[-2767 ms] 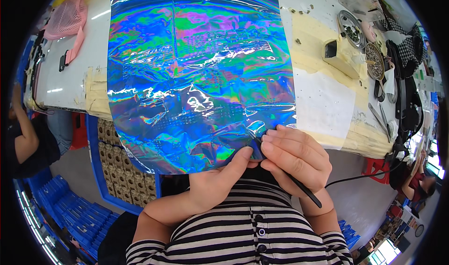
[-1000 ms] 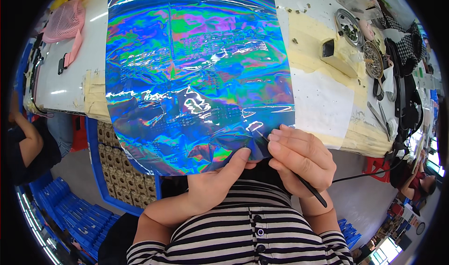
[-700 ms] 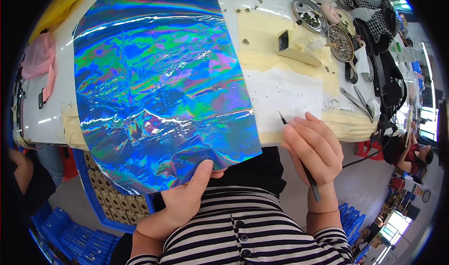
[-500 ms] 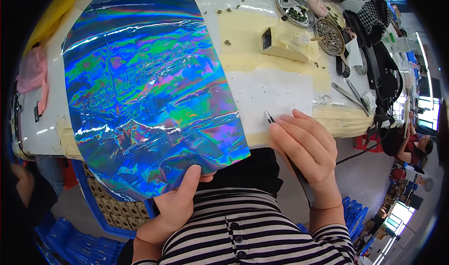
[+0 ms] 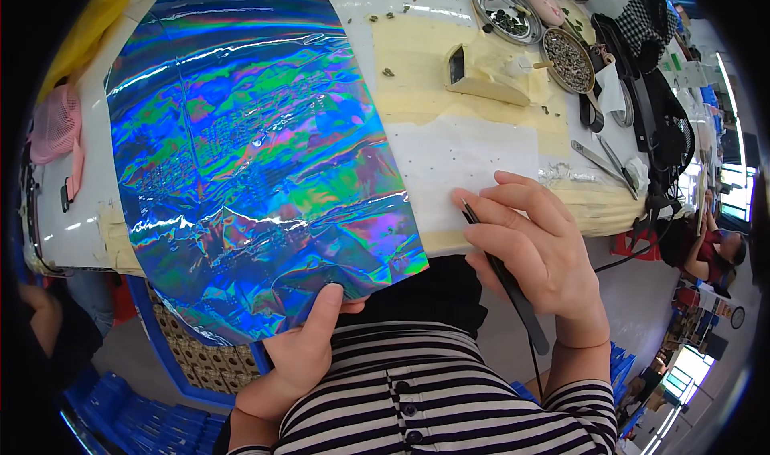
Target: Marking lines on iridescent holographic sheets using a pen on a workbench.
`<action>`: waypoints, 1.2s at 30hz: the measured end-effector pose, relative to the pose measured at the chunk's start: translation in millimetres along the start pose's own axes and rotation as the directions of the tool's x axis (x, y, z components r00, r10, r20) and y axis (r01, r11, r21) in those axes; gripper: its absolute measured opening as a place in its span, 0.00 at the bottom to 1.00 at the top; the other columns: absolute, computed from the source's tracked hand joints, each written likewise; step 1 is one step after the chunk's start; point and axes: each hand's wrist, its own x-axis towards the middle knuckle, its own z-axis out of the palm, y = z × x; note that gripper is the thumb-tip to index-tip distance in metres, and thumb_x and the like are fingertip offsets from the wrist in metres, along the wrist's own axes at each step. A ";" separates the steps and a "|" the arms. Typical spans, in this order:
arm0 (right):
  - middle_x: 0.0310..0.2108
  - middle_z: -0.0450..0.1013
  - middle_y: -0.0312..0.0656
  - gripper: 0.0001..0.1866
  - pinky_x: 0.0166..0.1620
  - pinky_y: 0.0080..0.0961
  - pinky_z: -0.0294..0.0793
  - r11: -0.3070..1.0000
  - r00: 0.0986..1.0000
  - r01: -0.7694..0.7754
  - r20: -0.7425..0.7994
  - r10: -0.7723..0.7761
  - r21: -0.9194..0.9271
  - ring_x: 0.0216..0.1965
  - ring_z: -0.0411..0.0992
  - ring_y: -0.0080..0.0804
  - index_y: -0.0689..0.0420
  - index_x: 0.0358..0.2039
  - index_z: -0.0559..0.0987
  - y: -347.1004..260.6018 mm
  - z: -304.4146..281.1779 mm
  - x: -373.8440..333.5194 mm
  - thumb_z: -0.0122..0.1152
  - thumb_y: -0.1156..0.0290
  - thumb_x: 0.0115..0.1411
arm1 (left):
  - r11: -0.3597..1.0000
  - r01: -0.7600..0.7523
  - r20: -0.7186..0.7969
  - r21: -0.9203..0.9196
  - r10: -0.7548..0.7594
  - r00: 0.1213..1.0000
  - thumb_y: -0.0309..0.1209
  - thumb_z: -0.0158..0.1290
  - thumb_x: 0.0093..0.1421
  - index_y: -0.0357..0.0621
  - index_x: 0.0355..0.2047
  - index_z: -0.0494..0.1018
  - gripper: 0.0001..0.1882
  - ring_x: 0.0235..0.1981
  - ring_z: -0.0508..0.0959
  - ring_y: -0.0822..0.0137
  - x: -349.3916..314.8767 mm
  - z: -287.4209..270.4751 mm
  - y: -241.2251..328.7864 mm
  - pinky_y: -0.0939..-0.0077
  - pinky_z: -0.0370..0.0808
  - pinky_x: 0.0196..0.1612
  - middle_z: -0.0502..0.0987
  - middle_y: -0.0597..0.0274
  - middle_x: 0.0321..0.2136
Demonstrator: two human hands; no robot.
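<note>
A large shiny blue iridescent film sheet (image 5: 265,150) with a rounded far end spreads over the left part of the table. My left hand (image 5: 309,343) is closed on its near edge, thumb on top. To the right, my right hand (image 5: 537,246) holds dark tweezers (image 5: 505,282) between its fingers, their tips pointing up and left. The tips are over the near edge of a white paper sheet (image 5: 473,154) dotted with a few tiny specks. Nothing shows between the tips.
Farther back stand a yellow taped block (image 5: 489,78), a metal dish of dark bits (image 5: 509,18) and a round pan of small pieces (image 5: 569,62). More tweezers (image 5: 605,166) lie at the right. A pink mesh basket (image 5: 56,126) is far left; a blue crate (image 5: 200,359) stands below the table.
My right hand has shifted slightly right and turned, with the tweezers swinging so that their whole dark body shows. My left hand and the film sheet are nearly still.
</note>
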 end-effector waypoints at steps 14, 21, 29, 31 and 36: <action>0.38 0.82 0.48 0.17 0.49 0.41 0.78 0.985 0.945 -0.078 -0.304 0.121 0.151 0.41 0.77 0.45 0.58 0.39 0.76 9.1 5.4 -23.8 0.68 0.79 0.48 | 0.998 -0.008 0.020 -0.070 0.010 1.000 0.21 0.53 0.66 0.33 0.53 0.69 0.16 0.41 0.83 0.59 -0.9 -3.7 -1.2 0.66 0.85 0.40 0.79 0.49 0.44; 0.39 0.82 0.52 0.13 0.50 0.39 0.77 0.960 0.911 -0.137 -0.350 0.219 0.243 0.40 0.77 0.45 0.58 0.40 0.74 0.4 17.3 -34.3 0.64 0.75 0.54 | 0.990 0.010 0.080 -0.142 0.002 0.997 0.21 0.53 0.66 0.33 0.53 0.70 0.15 0.43 0.83 0.60 -4.9 -4.8 4.3 0.65 0.84 0.43 0.80 0.50 0.44; 0.38 0.82 0.50 0.13 0.49 0.39 0.77 0.939 0.919 -0.117 -0.323 0.226 0.323 0.40 0.77 0.44 0.59 0.40 0.76 -13.8 27.9 -28.9 0.66 0.76 0.54 | 0.979 0.103 0.094 -0.174 -0.087 0.992 0.19 0.50 0.67 0.33 0.52 0.72 0.13 0.41 0.84 0.59 -6.1 -10.4 1.9 0.68 0.84 0.43 0.81 0.49 0.43; 0.38 0.82 0.48 0.13 0.49 0.39 0.78 0.930 0.933 -0.098 -0.293 0.210 0.354 0.40 0.77 0.43 0.58 0.40 0.77 -20.0 29.2 -25.6 0.66 0.77 0.53 | 0.974 0.127 0.083 -0.187 -0.113 0.990 0.19 0.50 0.67 0.33 0.51 0.72 0.13 0.41 0.84 0.60 -5.3 -8.4 2.4 0.68 0.84 0.42 0.81 0.49 0.42; 0.38 0.83 0.42 0.19 0.46 0.36 0.80 0.918 0.959 0.012 -0.266 0.101 0.396 0.40 0.78 0.38 0.56 0.40 0.79 -39.9 41.4 -10.7 0.75 0.78 0.48 | 0.979 0.110 0.036 -0.172 -0.105 0.994 0.19 0.51 0.67 0.32 0.48 0.75 0.10 0.39 0.84 0.62 -3.6 -1.1 0.5 0.69 0.84 0.42 0.82 0.51 0.40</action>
